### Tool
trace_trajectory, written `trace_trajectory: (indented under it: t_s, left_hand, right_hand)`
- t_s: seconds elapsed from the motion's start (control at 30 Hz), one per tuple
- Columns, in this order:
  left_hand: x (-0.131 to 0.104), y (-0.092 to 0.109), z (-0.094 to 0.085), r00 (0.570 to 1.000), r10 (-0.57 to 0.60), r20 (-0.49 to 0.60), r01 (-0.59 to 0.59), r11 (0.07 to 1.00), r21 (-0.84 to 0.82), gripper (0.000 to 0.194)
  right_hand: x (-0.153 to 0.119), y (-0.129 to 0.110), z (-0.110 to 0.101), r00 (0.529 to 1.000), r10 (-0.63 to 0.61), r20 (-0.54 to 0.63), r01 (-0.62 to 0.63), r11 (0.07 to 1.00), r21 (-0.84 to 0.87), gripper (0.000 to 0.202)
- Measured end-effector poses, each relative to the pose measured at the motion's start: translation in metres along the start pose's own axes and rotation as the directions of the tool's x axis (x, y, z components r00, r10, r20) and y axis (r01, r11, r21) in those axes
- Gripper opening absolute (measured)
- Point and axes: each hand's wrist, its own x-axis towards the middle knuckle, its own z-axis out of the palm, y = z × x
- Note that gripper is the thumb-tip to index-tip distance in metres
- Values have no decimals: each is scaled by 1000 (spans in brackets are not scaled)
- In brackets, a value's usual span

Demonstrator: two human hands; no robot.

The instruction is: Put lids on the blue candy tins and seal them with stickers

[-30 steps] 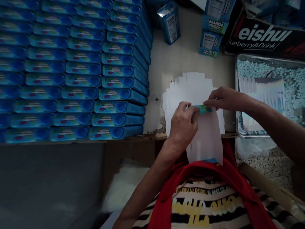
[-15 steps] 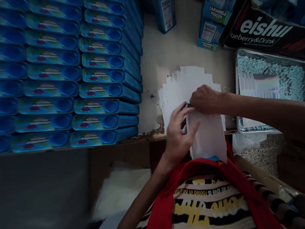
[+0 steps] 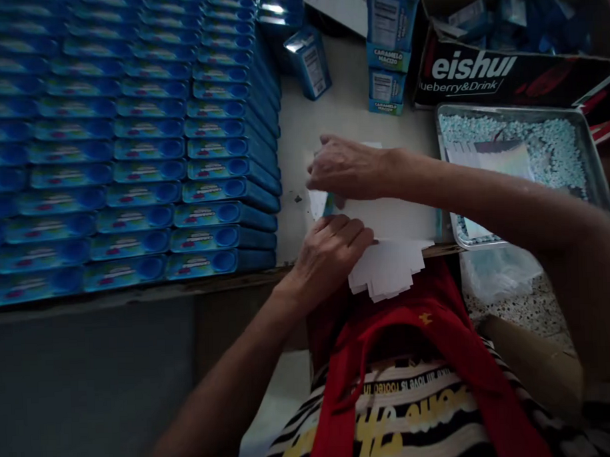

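A stack of white card sheets (image 3: 391,269) lies at the table's front edge, its stepped end hanging over the edge. My left hand (image 3: 333,251) is closed on the near left side of the white card on top. Higher up, my right hand (image 3: 350,165) has its fingers curled down at the far left corner of the same card (image 3: 399,218), where a bit of blue-green print shows. The right fingertips are partly hidden behind the hand. My right forearm crosses over the right part of the sheets.
Rows of blue boxes (image 3: 214,208) fill the left of the table. A metal tray (image 3: 446,177) of pale blue pellets and cards stands right. Behind are upright blue boxes (image 3: 386,52) and a black carton (image 3: 469,69).
The white card has turned from lengthwise to crosswise and lies on the table. Both hands have moved left, and the left hand has closed. The view has shifted.
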Motion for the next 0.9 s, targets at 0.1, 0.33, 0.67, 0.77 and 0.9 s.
trace_trajectory:
  t_s: [0.1,0.33,0.67,0.77,0.9]
  left_hand:
    - [11,26,9,971,-237,23,232,961,148,28]
    - [51,8,36,840,-490,231,521,848,-96,34]
    - [22,44,45,875,-485,16,479,869,124,19]
    - [17,53,55,854,-515,71,493,845,206,22]
    - [23,38,58,820,-552,152,513,826,236,26]
  right_hand:
    - [-60,-19,-5,955,191,-228,-193,981,13,24]
    - [-159,1,127,892,223,-393,-219,974,57,36]
    - [-129,16,140,927,244,-283,-272,960,-63,30]
    - [-130,18,132,943,230,-238,-260,960,-100,26]
    - [-120,25,118,969,217,-116,-231,965,-122,29]
